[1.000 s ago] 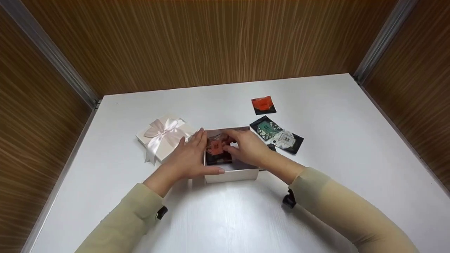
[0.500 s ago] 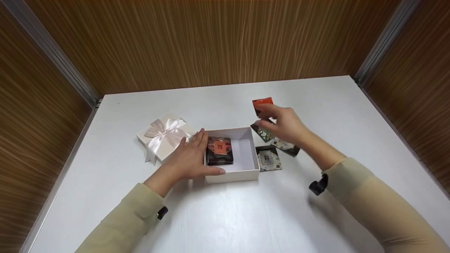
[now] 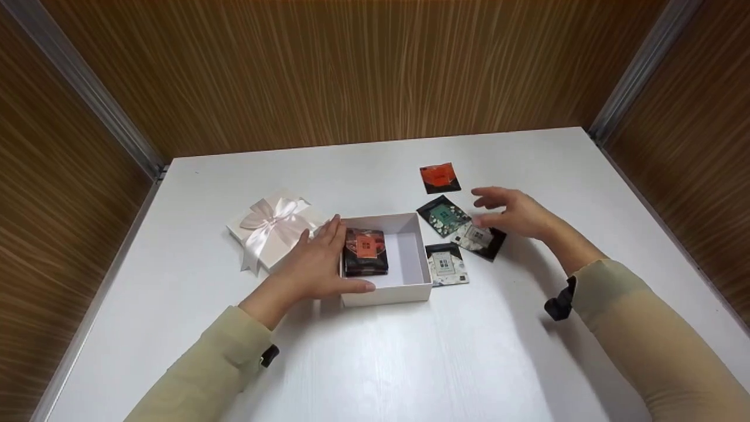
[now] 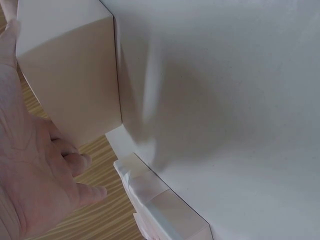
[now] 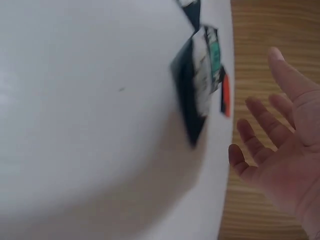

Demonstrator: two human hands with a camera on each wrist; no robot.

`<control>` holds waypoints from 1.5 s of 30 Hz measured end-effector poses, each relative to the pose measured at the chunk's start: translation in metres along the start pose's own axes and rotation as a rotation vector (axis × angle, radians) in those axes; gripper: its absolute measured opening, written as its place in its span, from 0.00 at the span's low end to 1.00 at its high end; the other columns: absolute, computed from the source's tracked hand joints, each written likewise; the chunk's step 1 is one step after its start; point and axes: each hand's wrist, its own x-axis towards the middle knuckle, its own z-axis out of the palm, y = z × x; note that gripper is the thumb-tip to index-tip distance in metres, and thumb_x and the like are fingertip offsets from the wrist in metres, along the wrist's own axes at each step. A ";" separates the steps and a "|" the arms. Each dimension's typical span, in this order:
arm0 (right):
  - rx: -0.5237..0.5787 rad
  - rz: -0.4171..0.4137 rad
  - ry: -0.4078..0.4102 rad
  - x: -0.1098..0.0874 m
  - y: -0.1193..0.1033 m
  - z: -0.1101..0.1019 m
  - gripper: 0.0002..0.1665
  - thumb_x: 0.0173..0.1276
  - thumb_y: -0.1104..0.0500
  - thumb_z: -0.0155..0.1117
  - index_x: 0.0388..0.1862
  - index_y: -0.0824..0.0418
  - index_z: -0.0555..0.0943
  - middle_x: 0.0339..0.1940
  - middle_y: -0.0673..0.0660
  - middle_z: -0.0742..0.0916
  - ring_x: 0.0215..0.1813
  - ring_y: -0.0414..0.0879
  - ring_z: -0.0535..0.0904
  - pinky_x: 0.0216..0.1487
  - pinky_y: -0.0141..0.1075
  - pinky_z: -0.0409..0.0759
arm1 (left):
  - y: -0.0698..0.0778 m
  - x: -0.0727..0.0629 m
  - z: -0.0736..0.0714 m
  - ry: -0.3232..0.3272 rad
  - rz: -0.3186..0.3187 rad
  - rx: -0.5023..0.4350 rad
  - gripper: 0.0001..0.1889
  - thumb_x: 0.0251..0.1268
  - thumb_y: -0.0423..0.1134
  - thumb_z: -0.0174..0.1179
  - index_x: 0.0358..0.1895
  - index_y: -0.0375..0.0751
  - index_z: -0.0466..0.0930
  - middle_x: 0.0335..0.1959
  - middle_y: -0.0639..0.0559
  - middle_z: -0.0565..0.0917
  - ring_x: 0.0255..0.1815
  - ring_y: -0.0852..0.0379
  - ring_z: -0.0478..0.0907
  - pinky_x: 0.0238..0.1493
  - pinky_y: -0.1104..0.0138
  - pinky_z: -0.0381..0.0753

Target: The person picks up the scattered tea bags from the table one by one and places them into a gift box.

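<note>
My left hand (image 3: pixel 313 261) rests against the left side of a white open box (image 3: pixel 387 295), its fingers extended along the wall and its thumb lying over the front rim. Inside, on the left, lies a small stack of black and red square packets (image 3: pixel 366 252). The right part of the box shows its bare bottom. Holding nothing, my right hand (image 3: pixel 518 214) hovers over the right end of a black and white packet (image 3: pixel 479 239), fingers loosely bent. A black and green packet (image 3: pixel 443 215) touches that one; another white patterned packet (image 3: pixel 446 265) lies against the box's right side.
An orange and black packet (image 3: pixel 439 177) lies farther back on the white table (image 3: pixel 375 363). Left of the box is a cream lid (image 3: pixel 281 231) with a satin ribbon bow. Wood-patterned panels (image 3: pixel 375 70) close off the back and both sides.
My right hand has left the box and moved right, out over the loose packets. The stack of packets stays in the box. My left hand has kept its place.
</note>
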 end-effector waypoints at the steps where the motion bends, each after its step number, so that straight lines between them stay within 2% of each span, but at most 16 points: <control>1: 0.015 0.014 -0.019 0.000 0.006 0.001 0.45 0.73 0.52 0.75 0.82 0.61 0.68 0.72 0.68 0.80 0.76 0.66 0.71 0.75 0.63 0.67 | 0.000 0.000 0.000 -0.002 -0.001 -0.003 0.76 0.49 0.92 0.50 0.86 0.32 0.40 0.88 0.38 0.41 0.88 0.41 0.43 0.83 0.39 0.43; 5: 0.098 0.070 -0.071 -0.001 0.026 0.006 0.48 0.72 0.52 0.76 0.84 0.61 0.64 0.77 0.67 0.76 0.81 0.66 0.64 0.81 0.62 0.57 | 0.000 0.000 0.001 -0.008 -0.002 -0.013 0.77 0.49 0.92 0.51 0.87 0.32 0.40 0.88 0.38 0.40 0.88 0.41 0.43 0.83 0.39 0.42; 9: 0.162 0.093 -0.091 0.000 0.039 0.010 0.51 0.72 0.53 0.76 0.86 0.59 0.61 0.80 0.66 0.73 0.84 0.64 0.60 0.83 0.60 0.50 | 0.000 0.001 0.003 -0.010 -0.007 -0.010 0.77 0.48 0.92 0.50 0.87 0.33 0.39 0.88 0.38 0.40 0.88 0.41 0.43 0.83 0.39 0.42; 15: 0.163 0.103 -0.085 0.003 0.044 0.013 0.52 0.71 0.53 0.77 0.87 0.58 0.60 0.80 0.65 0.73 0.86 0.62 0.55 0.84 0.59 0.46 | -0.002 0.002 0.002 -0.006 -0.007 0.002 0.77 0.48 0.93 0.49 0.87 0.33 0.38 0.88 0.39 0.40 0.88 0.42 0.43 0.83 0.39 0.43; 26: 0.121 0.114 -0.073 0.001 0.035 0.018 0.57 0.68 0.47 0.79 0.88 0.55 0.59 0.80 0.64 0.72 0.86 0.61 0.52 0.84 0.58 0.48 | -0.001 -0.001 0.001 -0.002 0.002 0.003 0.76 0.50 0.92 0.50 0.87 0.32 0.39 0.88 0.37 0.40 0.88 0.41 0.43 0.83 0.38 0.44; 32: 0.133 0.137 -0.063 0.003 0.040 0.021 0.60 0.67 0.49 0.80 0.89 0.55 0.55 0.80 0.65 0.71 0.86 0.62 0.51 0.84 0.60 0.47 | -0.002 0.001 0.002 -0.004 0.002 0.001 0.76 0.49 0.92 0.50 0.87 0.32 0.39 0.88 0.37 0.40 0.88 0.41 0.43 0.83 0.39 0.43; 45: 0.152 0.095 -0.064 0.000 0.040 0.020 0.60 0.68 0.55 0.80 0.89 0.57 0.53 0.81 0.66 0.70 0.85 0.63 0.55 0.84 0.58 0.49 | 0.000 0.001 0.001 0.000 -0.006 -0.003 0.77 0.49 0.91 0.51 0.87 0.33 0.38 0.88 0.38 0.40 0.88 0.41 0.42 0.83 0.39 0.41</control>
